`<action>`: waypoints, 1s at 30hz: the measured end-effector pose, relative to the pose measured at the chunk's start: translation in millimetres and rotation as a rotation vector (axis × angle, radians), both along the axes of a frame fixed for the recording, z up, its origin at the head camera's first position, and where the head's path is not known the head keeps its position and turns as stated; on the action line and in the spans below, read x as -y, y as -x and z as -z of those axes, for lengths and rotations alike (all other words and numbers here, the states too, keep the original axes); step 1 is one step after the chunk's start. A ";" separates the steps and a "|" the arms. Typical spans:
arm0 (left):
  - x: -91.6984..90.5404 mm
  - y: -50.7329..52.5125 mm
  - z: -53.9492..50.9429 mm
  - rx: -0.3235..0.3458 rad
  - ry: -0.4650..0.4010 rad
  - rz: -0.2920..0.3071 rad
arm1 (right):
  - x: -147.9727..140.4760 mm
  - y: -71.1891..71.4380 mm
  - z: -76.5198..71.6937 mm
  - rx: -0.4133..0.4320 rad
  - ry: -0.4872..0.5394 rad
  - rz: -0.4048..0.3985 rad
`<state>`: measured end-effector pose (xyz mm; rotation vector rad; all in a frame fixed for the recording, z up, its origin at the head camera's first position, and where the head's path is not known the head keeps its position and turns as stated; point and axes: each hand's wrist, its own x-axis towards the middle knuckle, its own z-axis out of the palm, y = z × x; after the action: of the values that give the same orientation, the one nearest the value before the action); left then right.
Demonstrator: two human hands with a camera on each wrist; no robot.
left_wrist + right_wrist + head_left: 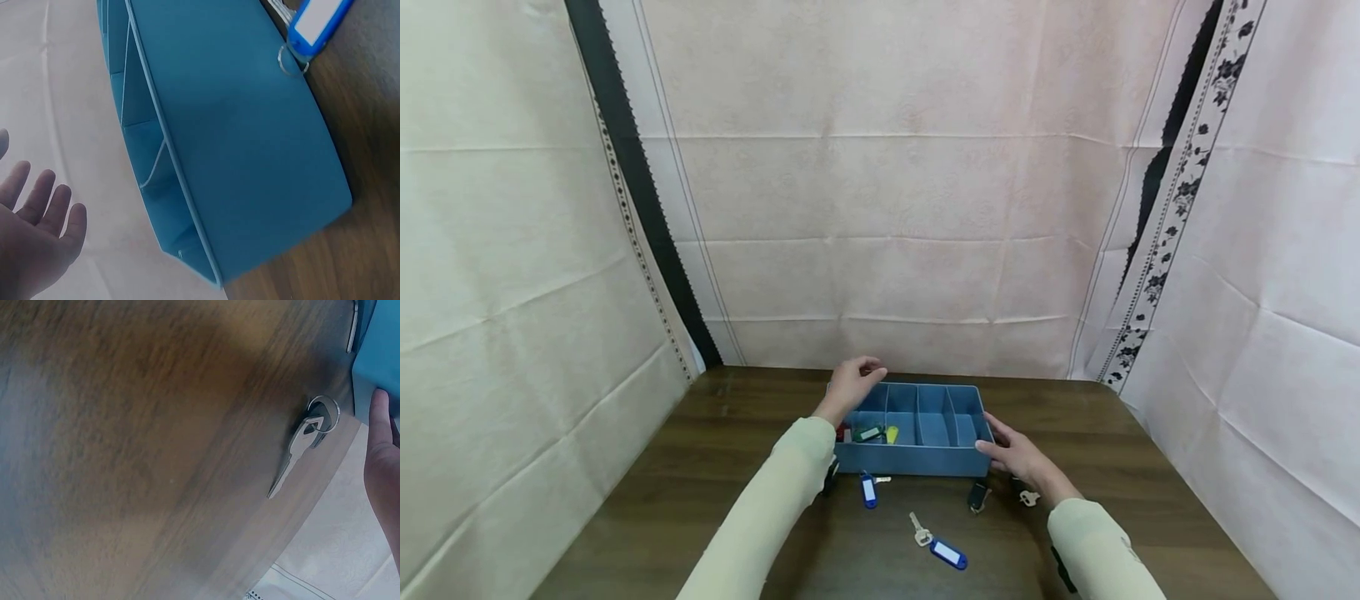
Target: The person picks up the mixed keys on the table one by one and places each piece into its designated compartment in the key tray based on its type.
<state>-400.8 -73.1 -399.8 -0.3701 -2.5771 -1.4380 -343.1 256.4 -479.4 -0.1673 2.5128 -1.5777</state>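
Note:
A blue compartment box [917, 461] stands on the table. Over its left end is my left hand [852, 390], raised, with fingers loosely bent and nothing visible in them. The left wrist view shows that hand [44, 231] beside the box [244, 144], fingers apart. My right hand [1018, 454] holds the box's front right corner, thumb on the front wall and fingers along the right end. In the right wrist view its thumb [379, 419] presses the blue wall. Inside the left compartments lie a green key tag [868, 434], a yellow tag [892, 434] and something red [841, 432].
In front of the box lie a blue key tag [869, 492] with a key, another blue key tag [948, 553] with a silver key [922, 533], and a dark key tag [977, 495]. Near my right wrist rests another key [294, 450]. Pale cloth [910, 250] hangs behind the table.

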 end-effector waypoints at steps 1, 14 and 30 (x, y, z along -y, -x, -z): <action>1.4 0.0 0.0 0.000 0.005 -0.002 | -0.1 0.2 0.0 0.002 0.003 0.002; 26.1 -8.5 12.5 0.034 0.064 -0.037 | -1.5 1.1 3.3 0.007 -0.002 0.005; 64.4 -22.6 47.2 0.091 0.167 -0.049 | -1.7 -5.3 -1.2 -0.007 0.014 -0.024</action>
<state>-378.3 -137.5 -447.0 -0.2668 -2.7676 -1.2548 -337.8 258.1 -478.2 -0.2041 2.4965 -1.5885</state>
